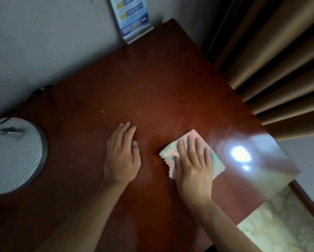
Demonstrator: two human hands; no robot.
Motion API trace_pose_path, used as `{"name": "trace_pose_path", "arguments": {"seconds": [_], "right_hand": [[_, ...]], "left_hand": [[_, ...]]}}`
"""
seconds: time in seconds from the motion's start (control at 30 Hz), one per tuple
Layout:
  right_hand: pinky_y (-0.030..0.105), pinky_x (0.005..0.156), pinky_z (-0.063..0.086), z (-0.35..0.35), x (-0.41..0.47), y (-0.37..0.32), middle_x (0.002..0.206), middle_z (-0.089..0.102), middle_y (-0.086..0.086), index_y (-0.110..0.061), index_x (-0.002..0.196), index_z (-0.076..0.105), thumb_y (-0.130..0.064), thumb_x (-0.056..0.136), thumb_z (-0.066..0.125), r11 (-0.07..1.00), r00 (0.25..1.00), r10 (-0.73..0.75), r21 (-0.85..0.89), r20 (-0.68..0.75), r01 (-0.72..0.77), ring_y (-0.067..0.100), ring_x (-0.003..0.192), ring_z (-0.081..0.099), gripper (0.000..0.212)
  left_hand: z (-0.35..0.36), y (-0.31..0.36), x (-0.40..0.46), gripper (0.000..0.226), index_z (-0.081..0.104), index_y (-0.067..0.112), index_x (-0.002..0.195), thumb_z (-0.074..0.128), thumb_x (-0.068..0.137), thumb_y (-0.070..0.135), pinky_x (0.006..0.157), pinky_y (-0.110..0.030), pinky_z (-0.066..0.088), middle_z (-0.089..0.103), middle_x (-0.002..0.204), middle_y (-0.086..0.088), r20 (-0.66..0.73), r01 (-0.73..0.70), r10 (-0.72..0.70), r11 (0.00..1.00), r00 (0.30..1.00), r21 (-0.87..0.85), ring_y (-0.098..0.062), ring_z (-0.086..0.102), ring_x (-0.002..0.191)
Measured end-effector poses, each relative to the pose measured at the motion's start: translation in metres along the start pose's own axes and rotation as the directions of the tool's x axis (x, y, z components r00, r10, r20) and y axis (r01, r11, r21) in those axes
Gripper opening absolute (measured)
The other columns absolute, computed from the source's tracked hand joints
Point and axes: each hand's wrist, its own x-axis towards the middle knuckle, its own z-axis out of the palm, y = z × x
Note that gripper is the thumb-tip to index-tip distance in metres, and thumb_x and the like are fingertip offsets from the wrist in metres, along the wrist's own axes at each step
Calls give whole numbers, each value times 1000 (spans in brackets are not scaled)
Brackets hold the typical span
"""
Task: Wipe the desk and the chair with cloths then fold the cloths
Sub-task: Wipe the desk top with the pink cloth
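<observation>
On desk (134,88), right hand (194,164) pressing cloth (192,137)

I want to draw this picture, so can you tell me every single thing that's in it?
desk: one, reddish-brown and shiny, fills the middle.
cloth: one, pastel pink and green with zigzag edges, on the desk under the right hand.
round base: one, silver-grey and ribbed, at the desk's left edge.
sign stand: one, blue and white card, at the desk's far corner by the wall.
curtain: one, brown, on the right.
wall: grey, behind the desk.
left hand: one, flat on the bare desk.
right hand: one, pressing flat on the cloth.
</observation>
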Motion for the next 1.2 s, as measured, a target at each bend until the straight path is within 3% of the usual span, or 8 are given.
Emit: {"name": "trace_pose_path", "arguments": {"seconds": [0.17,0.3,0.43,0.63,0.83,0.9,1.03,1.2], "right_hand": [[52,116,28,25,69,-55,151,45,11,-13,138,57,-32,102,38,955,955,-296,31,27,295,33,143,35,44],[51,115,31,49,76,-131,149,48,8,-15,137,57,-33,101,36,779,776,-627,54,73,624,30,142,39,45],[47,113,31,63,128,-147,145,53,7,-16,137,57,-32,99,38,625,620,-777,22,108,780,28,136,47,46],[45,112,24,69,233,-180,151,46,11,-14,141,51,-37,99,25,782,774,-609,-32,173,623,33,141,39,54],[47,116,29,63,177,-174,149,48,5,-17,141,54,-31,104,35,443,421,-894,171,151,880,26,142,39,44],[46,114,30,73,224,-198,148,49,10,-16,140,54,-33,103,31,480,463,-875,123,143,868,30,139,42,47],[49,105,38,82,273,-240,138,58,14,-10,130,61,-32,97,34,723,712,-689,71,136,687,36,131,50,48],[49,114,33,56,144,-180,145,52,8,-14,137,58,-30,105,35,565,562,-824,182,72,805,28,140,42,42]], "left_hand": [[-17,-23,-8,46,53,9,136,49,90,15,115,-42,27,49,145,-11,-125,193,-196,980,973,-36,-26,40,141],[-41,-80,-21,55,50,5,137,40,86,21,114,-49,27,46,147,-16,-154,334,-318,938,935,92,-30,36,143],[-44,-89,-19,50,52,5,135,38,90,20,115,-51,30,48,146,-15,-168,368,-347,923,923,112,-29,38,143],[-37,-91,-18,38,59,4,129,44,97,16,114,-48,34,53,142,-14,-231,373,-341,921,911,111,-29,42,140],[-39,-89,-17,37,59,5,127,44,96,17,115,-47,33,52,143,-15,-189,373,-346,918,919,133,-29,41,142],[-39,-89,-16,39,58,6,130,42,96,19,116,-47,33,52,144,-13,-174,380,-357,916,918,129,-27,40,142],[-39,-89,-16,40,57,6,132,41,98,20,116,-46,32,52,144,-13,-177,381,-359,917,916,114,-26,39,143],[-37,-90,-18,30,60,4,117,43,97,18,115,-47,33,55,140,-16,-203,371,-346,923,916,99,-28,42,141]]}}
